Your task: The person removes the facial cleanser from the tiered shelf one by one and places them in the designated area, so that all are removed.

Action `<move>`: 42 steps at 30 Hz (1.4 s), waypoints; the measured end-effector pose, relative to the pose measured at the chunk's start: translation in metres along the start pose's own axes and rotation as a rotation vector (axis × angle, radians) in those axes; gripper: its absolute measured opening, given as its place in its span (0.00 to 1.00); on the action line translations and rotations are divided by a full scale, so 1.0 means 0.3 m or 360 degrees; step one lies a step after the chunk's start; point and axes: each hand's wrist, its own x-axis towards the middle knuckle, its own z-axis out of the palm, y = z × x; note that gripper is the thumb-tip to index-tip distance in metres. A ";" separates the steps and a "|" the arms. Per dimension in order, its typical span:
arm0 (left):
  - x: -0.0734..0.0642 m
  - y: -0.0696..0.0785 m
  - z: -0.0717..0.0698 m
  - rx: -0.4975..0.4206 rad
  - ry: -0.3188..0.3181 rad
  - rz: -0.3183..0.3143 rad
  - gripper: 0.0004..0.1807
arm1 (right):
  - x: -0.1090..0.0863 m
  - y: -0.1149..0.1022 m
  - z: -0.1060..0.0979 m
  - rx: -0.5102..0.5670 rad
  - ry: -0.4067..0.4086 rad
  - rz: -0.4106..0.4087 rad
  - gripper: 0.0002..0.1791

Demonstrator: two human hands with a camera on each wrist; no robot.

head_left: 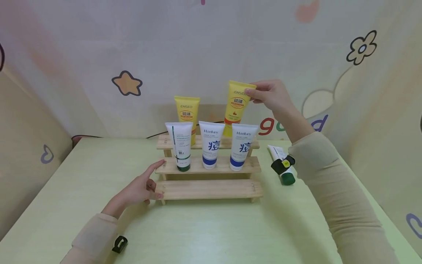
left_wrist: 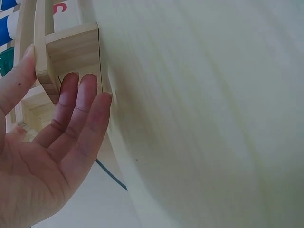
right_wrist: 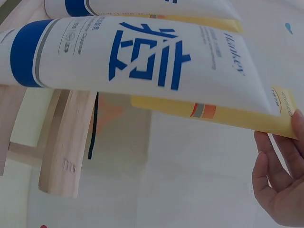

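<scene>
My right hand [head_left: 271, 96] pinches the upper right corner of a yellow squeeze tube [head_left: 235, 102], tilted above the top step. Its lower end is partly behind a white-and-blue tube, so I cannot tell whether it touches the wood. My left hand [head_left: 140, 189] touches the left end of a three-step wooden stand [head_left: 211, 189], index finger at the middle step and thumb at the bottom one. In the left wrist view, its other fingers [left_wrist: 78, 107] are loosely bent beside the wood. A second yellow tube [head_left: 187, 107] stands on the top step, left.
On the middle step stand a white tube with a green cap [head_left: 182, 145] and two white-and-blue tubes [head_left: 211, 143]. Another green-capped tube [head_left: 278, 152] lies on the table right of the stand, partly behind the right wrist strap. A patterned cloth [head_left: 197, 47] hangs behind.
</scene>
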 end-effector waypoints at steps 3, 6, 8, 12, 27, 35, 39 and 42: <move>0.001 0.005 -0.008 0.0004 0.0007 0.0016 0.56 | -0.005 0.002 -0.025 0.0002 0.0058 -0.0016 0.22; 0.003 0.008 -0.014 0.0007 0.0014 0.0034 0.55 | -0.013 0.006 -0.053 0.0022 0.0095 -0.0027 0.22; 0.005 0.005 -0.014 0.0001 -0.0001 0.0043 0.55 | -0.022 0.013 -0.071 0.0043 0.0106 -0.0033 0.22; 0.002 -0.001 -0.003 -0.0012 -0.0018 0.0041 0.56 | -0.043 0.032 -0.108 0.0071 0.0112 -0.0060 0.21; -0.009 0.005 -0.002 0.0105 0.0015 0.0131 0.55 | -0.098 0.088 -0.240 0.0072 0.0178 -0.0056 0.12; -0.005 0.010 0.003 0.0153 0.0052 0.0118 0.55 | -0.133 0.147 -0.313 -0.0070 0.0174 -0.0062 0.06; -0.004 0.006 0.003 0.0144 0.0052 0.0118 0.55 | -0.155 0.185 -0.347 -0.0154 0.0131 -0.0092 0.06; -0.004 0.003 0.001 0.0144 0.0052 0.0120 0.55 | -0.169 0.216 -0.370 -0.0203 0.0092 -0.0053 0.06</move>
